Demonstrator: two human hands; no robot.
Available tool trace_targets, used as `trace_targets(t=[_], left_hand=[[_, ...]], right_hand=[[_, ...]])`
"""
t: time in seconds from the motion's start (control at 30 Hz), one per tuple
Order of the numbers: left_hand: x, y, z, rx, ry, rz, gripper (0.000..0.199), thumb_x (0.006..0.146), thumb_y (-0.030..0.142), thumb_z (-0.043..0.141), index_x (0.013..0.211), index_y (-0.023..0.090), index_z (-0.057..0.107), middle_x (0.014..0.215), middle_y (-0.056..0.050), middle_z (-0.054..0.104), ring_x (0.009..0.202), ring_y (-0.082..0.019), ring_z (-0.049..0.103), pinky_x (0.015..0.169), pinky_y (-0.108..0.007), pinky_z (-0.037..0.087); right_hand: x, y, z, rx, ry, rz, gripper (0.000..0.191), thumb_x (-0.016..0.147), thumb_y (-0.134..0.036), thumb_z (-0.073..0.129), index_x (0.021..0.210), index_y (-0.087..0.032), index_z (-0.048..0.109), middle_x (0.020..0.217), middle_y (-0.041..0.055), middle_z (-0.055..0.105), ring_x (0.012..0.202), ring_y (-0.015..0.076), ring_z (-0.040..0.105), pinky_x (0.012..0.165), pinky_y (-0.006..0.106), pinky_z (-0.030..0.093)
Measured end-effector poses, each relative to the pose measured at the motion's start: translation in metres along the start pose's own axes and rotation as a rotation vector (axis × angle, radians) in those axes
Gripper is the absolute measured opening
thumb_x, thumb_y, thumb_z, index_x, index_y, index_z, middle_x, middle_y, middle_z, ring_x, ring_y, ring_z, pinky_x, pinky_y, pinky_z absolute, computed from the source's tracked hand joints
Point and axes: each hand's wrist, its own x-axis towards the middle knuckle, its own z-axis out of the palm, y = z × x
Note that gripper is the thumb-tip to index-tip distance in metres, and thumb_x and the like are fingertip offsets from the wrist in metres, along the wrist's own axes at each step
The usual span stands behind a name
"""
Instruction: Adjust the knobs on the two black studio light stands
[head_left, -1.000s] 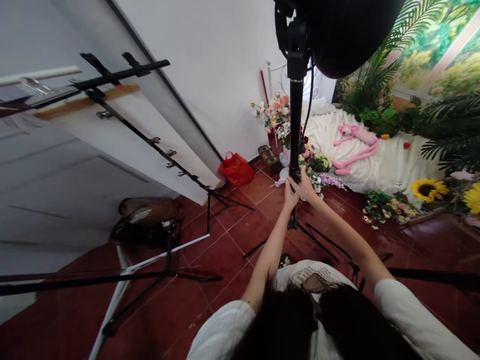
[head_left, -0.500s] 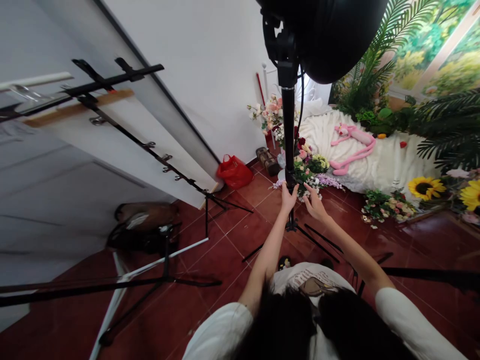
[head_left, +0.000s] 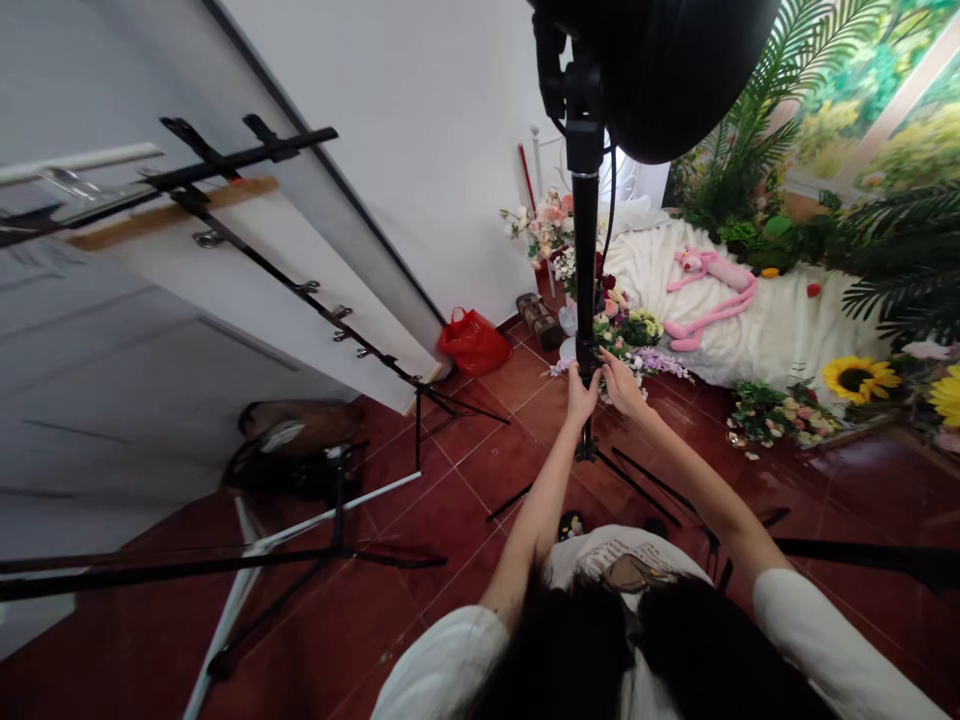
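A black light stand (head_left: 586, 230) rises upright in front of me, with a large black lamp head (head_left: 667, 80) on top. My left hand (head_left: 582, 396) is closed round the pole just below its black locking collar (head_left: 587, 352). On the right side of that collar, my right hand (head_left: 621, 386) has its fingertips drawn together against it; the small part between them is mostly hidden. A cable (head_left: 611, 210) hangs beside the pole. The stand's spread legs (head_left: 645, 485) rest on the red tiled floor near my feet.
Artificial flowers (head_left: 622, 325) stand right behind the pole. A pink plush toy (head_left: 716, 285) lies on white draped cloth (head_left: 795, 320). To the left are a clamp-hung white backdrop (head_left: 352, 375), a red bag (head_left: 474, 342) and more stand legs (head_left: 337, 555) across the floor.
My right hand has moved up and left, from apart beside the pole to touching the collar. My left hand stays on the pole. The view has shifted slightly.
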Motion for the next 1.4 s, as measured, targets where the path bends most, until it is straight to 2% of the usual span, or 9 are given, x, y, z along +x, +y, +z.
trace_targets(t=[0.17, 0.37, 0.57, 0.67, 0.77, 0.93, 1.07, 1.27, 1.4], left_hand=[[0.000, -0.003, 0.001, 0.050, 0.024, 0.030, 0.035, 0.087, 0.050, 0.058, 0.104, 0.021, 0.047, 0.102, -0.007, 0.058, 0.097, -0.018, 0.059, 0.092, -0.036, 0.049], [0.001, -0.001, 0.000, 0.094, 0.012, 0.036, 0.033, 0.088, 0.048, 0.057, 0.102, 0.021, 0.046, 0.099, -0.007, 0.057, 0.094, -0.018, 0.059, 0.090, -0.035, 0.049], [0.000, -0.003, -0.001, 0.105, 0.008, 0.035, 0.033, 0.089, 0.049, 0.056, 0.104, 0.021, 0.047, 0.102, -0.007, 0.057, 0.095, -0.018, 0.058, 0.091, -0.035, 0.049], [0.001, -0.005, -0.001, 0.096, 0.002, 0.029, 0.035, 0.088, 0.050, 0.056, 0.106, 0.021, 0.048, 0.104, -0.007, 0.057, 0.098, -0.018, 0.058, 0.093, -0.035, 0.047], [0.001, -0.007, -0.001, 0.086, 0.001, 0.035, 0.037, 0.088, 0.050, 0.057, 0.109, 0.021, 0.049, 0.107, -0.008, 0.057, 0.101, -0.019, 0.058, 0.095, -0.035, 0.046], [0.002, -0.009, -0.001, 0.067, 0.000, 0.067, 0.038, 0.088, 0.049, 0.058, 0.112, 0.021, 0.048, 0.109, -0.008, 0.056, 0.100, -0.019, 0.057, 0.096, -0.036, 0.045], [0.002, -0.009, -0.001, 0.058, 0.003, 0.094, 0.036, 0.088, 0.047, 0.058, 0.112, 0.021, 0.048, 0.106, -0.008, 0.056, 0.100, -0.019, 0.057, 0.095, -0.037, 0.045], [0.003, -0.009, 0.001, 0.064, 0.012, 0.081, 0.034, 0.088, 0.044, 0.059, 0.110, 0.021, 0.048, 0.105, -0.008, 0.057, 0.097, -0.019, 0.058, 0.093, -0.037, 0.048], [0.003, -0.009, 0.001, 0.055, 0.008, 0.067, 0.035, 0.088, 0.044, 0.059, 0.111, 0.020, 0.048, 0.108, -0.009, 0.059, 0.101, -0.019, 0.059, 0.095, -0.038, 0.048]], right_hand=[[0.014, 0.010, 0.003, 0.101, 0.032, 0.093, 0.051, 0.101, -0.050, 0.025, 0.132, -0.021, 0.053, 0.111, 0.0104, 0.068, 0.103, 0.0216, 0.064, 0.097, 0.038, 0.047], [0.017, 0.016, 0.009, 0.219, 0.086, 0.174, 0.038, 0.099, -0.048, 0.034, 0.117, -0.021, 0.054, 0.100, 0.0060, 0.063, 0.094, 0.0177, 0.061, 0.091, 0.031, 0.047], [0.028, 0.017, 0.008, 0.270, 0.075, 0.270, 0.026, 0.091, -0.047, 0.049, 0.103, -0.024, 0.050, 0.063, -0.0076, 0.045, 0.059, 0.0119, 0.049, 0.062, 0.020, 0.042], [0.036, 0.018, 0.007, 0.295, 0.034, 0.364, 0.026, 0.088, -0.048, 0.054, 0.097, -0.024, 0.050, 0.055, -0.0105, 0.040, 0.050, 0.0103, 0.044, 0.053, 0.019, 0.037], [0.045, 0.016, 0.006, 0.294, -0.024, 0.477, 0.021, 0.086, -0.042, 0.056, 0.094, -0.023, 0.052, 0.055, -0.0089, 0.049, 0.049, 0.0108, 0.050, 0.052, 0.020, 0.039], [0.060, 0.010, 0.000, -0.006, -0.039, 0.632, 0.011, 0.077, -0.028, 0.062, 0.084, -0.020, 0.061, 0.049, -0.0054, 0.052, 0.051, 0.0146, 0.056, 0.056, 0.023, 0.043], [0.064, 0.009, -0.001, -0.086, -0.052, 0.671, 0.009, 0.070, -0.027, 0.065, 0.075, -0.019, 0.064, 0.055, -0.0004, 0.060, 0.062, 0.0183, 0.062, 0.062, 0.026, 0.046], [0.053, 0.011, 0.006, 0.351, 0.038, 0.578, 0.022, 0.070, -0.035, 0.059, 0.085, -0.019, 0.064, 0.077, 0.0028, 0.067, 0.073, 0.0164, 0.063, 0.072, 0.029, 0.050], [0.042, 0.009, 0.014, 0.609, 0.137, 0.524, 0.031, 0.069, -0.044, 0.063, 0.089, -0.020, 0.060, 0.080, 0.0020, 0.066, 0.079, 0.0169, 0.063, 0.076, 0.029, 0.050]])
